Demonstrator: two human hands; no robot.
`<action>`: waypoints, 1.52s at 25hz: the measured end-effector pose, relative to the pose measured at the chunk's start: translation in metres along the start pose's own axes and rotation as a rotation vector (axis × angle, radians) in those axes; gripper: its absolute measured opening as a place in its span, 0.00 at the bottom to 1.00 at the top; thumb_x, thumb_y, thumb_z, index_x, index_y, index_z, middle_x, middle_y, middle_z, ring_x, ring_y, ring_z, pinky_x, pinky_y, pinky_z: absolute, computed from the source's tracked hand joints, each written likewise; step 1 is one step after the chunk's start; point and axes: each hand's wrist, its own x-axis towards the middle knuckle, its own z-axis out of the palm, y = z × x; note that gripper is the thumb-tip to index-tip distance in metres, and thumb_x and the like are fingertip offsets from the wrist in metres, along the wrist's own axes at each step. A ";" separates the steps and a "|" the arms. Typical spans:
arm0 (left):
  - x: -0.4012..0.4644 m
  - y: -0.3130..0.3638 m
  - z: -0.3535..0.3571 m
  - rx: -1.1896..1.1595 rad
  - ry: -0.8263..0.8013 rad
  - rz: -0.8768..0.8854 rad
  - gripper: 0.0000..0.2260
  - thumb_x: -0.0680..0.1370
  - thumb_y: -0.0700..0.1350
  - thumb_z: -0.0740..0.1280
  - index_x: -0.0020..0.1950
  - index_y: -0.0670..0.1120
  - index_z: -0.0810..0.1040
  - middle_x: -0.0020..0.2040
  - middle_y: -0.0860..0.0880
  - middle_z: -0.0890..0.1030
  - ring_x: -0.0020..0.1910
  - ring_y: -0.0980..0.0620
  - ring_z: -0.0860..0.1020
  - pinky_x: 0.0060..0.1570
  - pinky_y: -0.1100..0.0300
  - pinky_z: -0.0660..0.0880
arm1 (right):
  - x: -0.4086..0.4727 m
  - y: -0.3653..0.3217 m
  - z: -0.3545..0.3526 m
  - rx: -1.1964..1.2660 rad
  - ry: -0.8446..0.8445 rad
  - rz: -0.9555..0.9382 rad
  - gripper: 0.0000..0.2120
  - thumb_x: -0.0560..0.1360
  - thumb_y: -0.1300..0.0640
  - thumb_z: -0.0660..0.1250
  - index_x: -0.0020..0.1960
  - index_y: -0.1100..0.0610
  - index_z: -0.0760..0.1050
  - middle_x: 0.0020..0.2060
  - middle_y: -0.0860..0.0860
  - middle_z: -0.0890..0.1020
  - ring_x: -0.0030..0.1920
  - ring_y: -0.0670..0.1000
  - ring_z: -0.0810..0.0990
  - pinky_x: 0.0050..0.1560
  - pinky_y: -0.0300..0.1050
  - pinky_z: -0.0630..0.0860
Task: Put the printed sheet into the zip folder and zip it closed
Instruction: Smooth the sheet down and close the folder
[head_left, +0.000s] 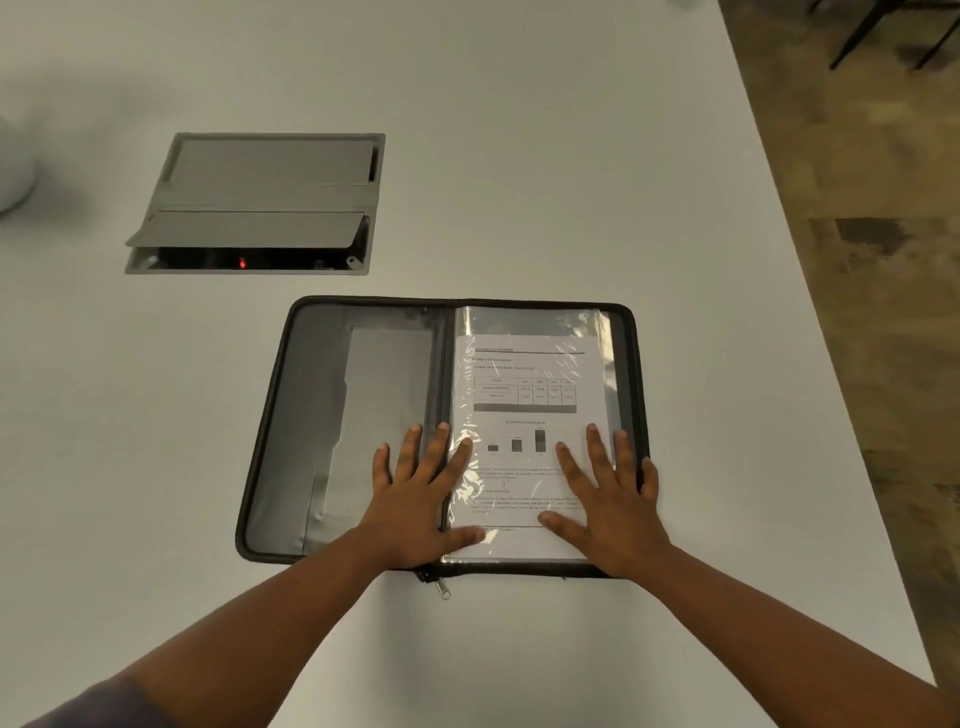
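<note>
The zip folder (363, 415) lies open flat on the white surface (571, 156), spine running away from the person, its two halves side by side. The printed sheet (524, 405) sits upright under a clear sleeve in the right half, long axis parallel to the spine, heading at the far end. The left hand (421, 499) and right hand (613, 504) press palm-down on the folder's near part, fingers spread and straight. The zipper pull (443, 590) pokes out at the near edge. A grey cable hatch (260, 202) is set into the surface further back; patterned floor (857, 234) shows to the right.
</note>
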 end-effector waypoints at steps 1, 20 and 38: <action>0.000 0.000 0.002 -0.007 0.006 0.003 0.48 0.69 0.82 0.49 0.79 0.61 0.31 0.79 0.54 0.27 0.76 0.45 0.25 0.70 0.36 0.26 | 0.000 0.002 0.001 -0.003 -0.001 -0.009 0.42 0.73 0.23 0.49 0.80 0.40 0.42 0.81 0.50 0.41 0.80 0.61 0.38 0.72 0.72 0.46; -0.033 -0.101 -0.029 -0.486 0.273 -0.793 0.34 0.78 0.62 0.66 0.80 0.52 0.58 0.82 0.43 0.53 0.79 0.37 0.52 0.72 0.33 0.58 | 0.063 -0.130 -0.014 0.031 0.084 -0.200 0.36 0.80 0.35 0.46 0.81 0.51 0.40 0.81 0.50 0.39 0.79 0.53 0.33 0.74 0.56 0.33; -0.051 -0.129 -0.138 -0.735 0.530 -0.693 0.12 0.78 0.50 0.66 0.45 0.41 0.78 0.41 0.41 0.81 0.41 0.41 0.80 0.36 0.47 0.75 | 0.067 -0.140 -0.020 0.080 -0.012 -0.075 0.37 0.79 0.32 0.40 0.81 0.50 0.38 0.80 0.51 0.36 0.79 0.56 0.35 0.75 0.58 0.36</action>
